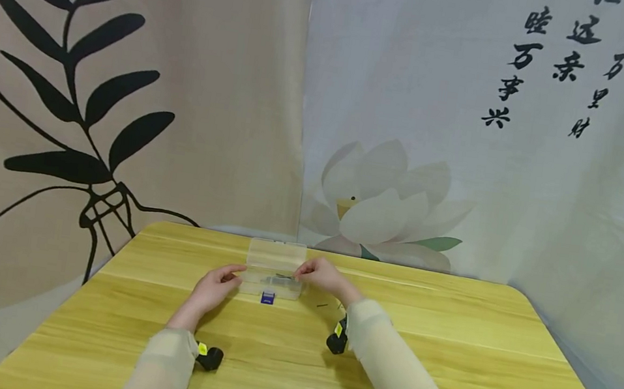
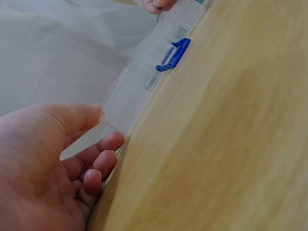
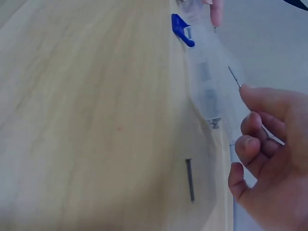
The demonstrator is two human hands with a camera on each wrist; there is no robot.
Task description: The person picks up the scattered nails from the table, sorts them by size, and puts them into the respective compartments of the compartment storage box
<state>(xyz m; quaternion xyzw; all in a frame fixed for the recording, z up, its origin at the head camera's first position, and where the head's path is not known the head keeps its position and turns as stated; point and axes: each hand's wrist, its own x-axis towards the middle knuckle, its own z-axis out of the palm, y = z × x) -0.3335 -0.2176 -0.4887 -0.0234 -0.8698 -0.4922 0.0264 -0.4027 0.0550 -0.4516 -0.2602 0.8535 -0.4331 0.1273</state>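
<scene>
A clear plastic box (image 1: 281,291) stands on the table with its lid (image 1: 277,254) raised at the back and a blue latch (image 2: 174,55) on its front. At the box's left end, my left hand (image 1: 215,288) holds the corner between thumb and fingers. My right hand (image 3: 274,144) pinches a thin metal nail (image 3: 234,77) by one end, over the box's right side. Small dark metal pieces (image 1: 282,276) show inside the box. One loose nail (image 3: 190,180) lies on the wood, just right of the box.
The wooden table (image 1: 446,343) extends to both sides and toward me. Behind it hangs a printed cloth backdrop (image 1: 228,111). Black devices with yellow labels (image 1: 337,337) are strapped at both wrists. Another small dark piece (image 1: 339,305) lies near the right sleeve.
</scene>
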